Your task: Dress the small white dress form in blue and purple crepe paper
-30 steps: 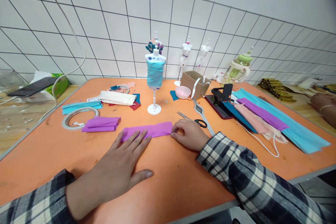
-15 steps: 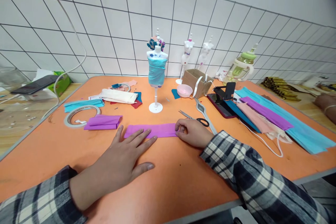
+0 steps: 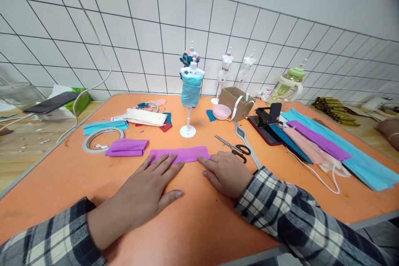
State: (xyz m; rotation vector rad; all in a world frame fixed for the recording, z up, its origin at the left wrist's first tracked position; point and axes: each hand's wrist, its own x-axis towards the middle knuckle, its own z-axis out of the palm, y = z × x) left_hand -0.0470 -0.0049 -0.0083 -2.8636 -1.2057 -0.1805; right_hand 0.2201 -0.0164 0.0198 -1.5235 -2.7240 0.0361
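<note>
A flat purple strip of crepe paper or cloth (image 3: pixel 187 154) lies on the orange table in front of me. My left hand (image 3: pixel 146 187) is spread open, its fingertips pressing on the strip's left half. Over the right end, my right hand (image 3: pixel 229 172) rests with the index finger extended onto the strip and the thumb apart below it. Scissors (image 3: pixel 233 147) with black handles lie just beyond my right hand. Left of the strip is a folded purple piece (image 3: pixel 127 148). Behind it all stands a small white mannequin (image 3: pixel 188 110) wrapped in light blue material.
A tape roll (image 3: pixel 101 139) and a white folded bundle (image 3: pixel 146 117) sit at left. Further back are a pink bowl (image 3: pixel 221 112), a cardboard box (image 3: pixel 237 106) and a bottle (image 3: pixel 286 85). Coloured strips (image 3: pixel 336 145) and a phone (image 3: pixel 264 129) lie right. Another person's hand (image 3: pixel 388 131) shows at the right edge.
My right hand has gone from curled fingers at the strip's right end to an extended index finger pressing on it. The left hand stays on the strip. The view has shifted slightly.
</note>
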